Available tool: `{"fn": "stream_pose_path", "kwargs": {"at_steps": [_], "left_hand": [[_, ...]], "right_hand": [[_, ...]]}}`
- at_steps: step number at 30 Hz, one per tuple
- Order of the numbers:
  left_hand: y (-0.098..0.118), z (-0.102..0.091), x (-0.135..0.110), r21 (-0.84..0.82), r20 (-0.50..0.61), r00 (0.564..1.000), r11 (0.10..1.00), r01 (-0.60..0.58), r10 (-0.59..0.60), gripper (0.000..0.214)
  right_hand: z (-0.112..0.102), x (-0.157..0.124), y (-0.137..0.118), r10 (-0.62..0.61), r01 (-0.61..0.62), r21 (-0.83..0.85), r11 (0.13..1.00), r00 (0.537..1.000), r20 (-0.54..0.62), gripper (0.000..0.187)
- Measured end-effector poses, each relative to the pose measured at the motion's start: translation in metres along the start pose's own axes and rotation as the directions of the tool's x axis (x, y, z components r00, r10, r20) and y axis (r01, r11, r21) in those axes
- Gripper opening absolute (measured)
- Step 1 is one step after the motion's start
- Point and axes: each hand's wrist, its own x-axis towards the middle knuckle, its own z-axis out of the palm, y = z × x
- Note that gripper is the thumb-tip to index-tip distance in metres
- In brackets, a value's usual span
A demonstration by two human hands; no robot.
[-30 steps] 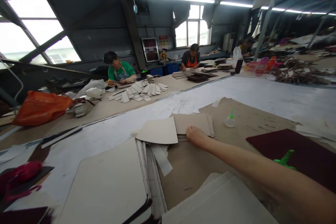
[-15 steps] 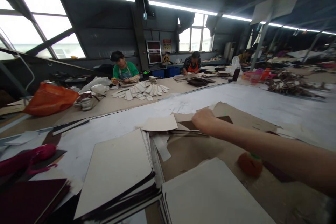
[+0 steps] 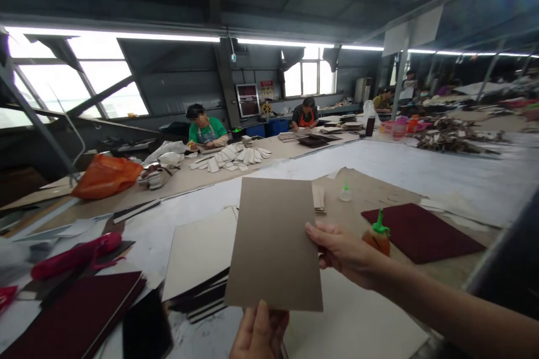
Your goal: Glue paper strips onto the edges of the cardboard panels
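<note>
A grey-brown cardboard sheet [image 3: 273,241] stands upright in front of me, held by both hands above the table. My right hand [image 3: 343,252] grips its right edge with the thumb on the front. My left hand [image 3: 259,334] pinches its bottom edge from below. Under the sheet lies a stack of pale boards with dark edges [image 3: 197,263]. An orange glue bottle with a green nozzle [image 3: 378,235] stands just right of my right hand, beside a dark red board [image 3: 421,231].
A small clear glue bottle [image 3: 345,192] stands farther back on the brown paper. Dark red boards [image 3: 71,317] and a pink object [image 3: 71,255] lie at the left. Across the long table [image 3: 421,165] sit a person in green [image 3: 205,130] and another in orange [image 3: 306,115].
My right hand, which reached out to the far stack of sheets, has pulled back with one sheet. My left hand has come up and taken its bottom edge. The view has tilted up.
</note>
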Motion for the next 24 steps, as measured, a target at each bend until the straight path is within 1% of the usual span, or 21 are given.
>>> {"fn": "stream_pose_path", "kwargs": {"at_steps": [3,5,7,10,13,17,20,22,24], "left_hand": [[0.008,-0.007,-0.011,0.028,0.02,1.0,1.0,0.007,-0.007,0.032],[0.018,-0.011,-0.018,0.049,0.034,0.999,0.999,0.014,-0.015,0.031],[0.027,-0.015,-0.025,0.08,0.059,0.998,0.997,0.016,-0.021,0.033],[0.038,-0.019,-0.033,0.188,0.14,0.989,0.982,0.018,-0.045,0.039],[0.044,-0.021,-0.038,0.305,0.193,0.979,0.952,-0.003,-0.059,0.04],[0.044,-0.023,-0.039,0.43,0.262,0.961,0.902,-0.031,-0.092,0.042],[0.042,-0.025,-0.035,0.495,0.291,0.951,0.867,-0.056,-0.105,0.04],[0.042,-0.025,-0.032,0.526,0.29,0.953,0.846,-0.088,-0.082,0.038],[0.046,-0.022,-0.031,0.56,0.285,0.958,0.816,-0.143,-0.027,0.036]], "right_hand": [[0.003,-0.017,0.015,0.019,-0.019,0.078,0.997,1.0,0.007,0.036],[-0.004,-0.025,0.017,0.019,-0.017,0.092,0.996,1.0,-0.024,0.033],[-0.018,-0.031,0.015,-0.014,0.019,0.064,0.998,0.996,-0.091,0.031],[-0.042,-0.04,0.014,-0.07,0.067,-0.024,0.997,0.983,-0.17,0.033],[-0.058,-0.05,0.016,-0.066,0.043,-0.119,0.992,0.979,-0.194,0.035],[-0.067,-0.063,0.019,-0.037,-0.017,-0.284,0.959,0.982,-0.183,0.035],[-0.071,-0.068,0.021,-0.042,-0.026,-0.37,0.929,0.984,-0.175,0.036],[-0.074,-0.07,0.021,-0.038,-0.04,-0.423,0.905,0.984,-0.173,0.036],[-0.078,-0.071,0.021,-0.035,-0.047,-0.468,0.882,0.986,-0.163,0.035]]}}
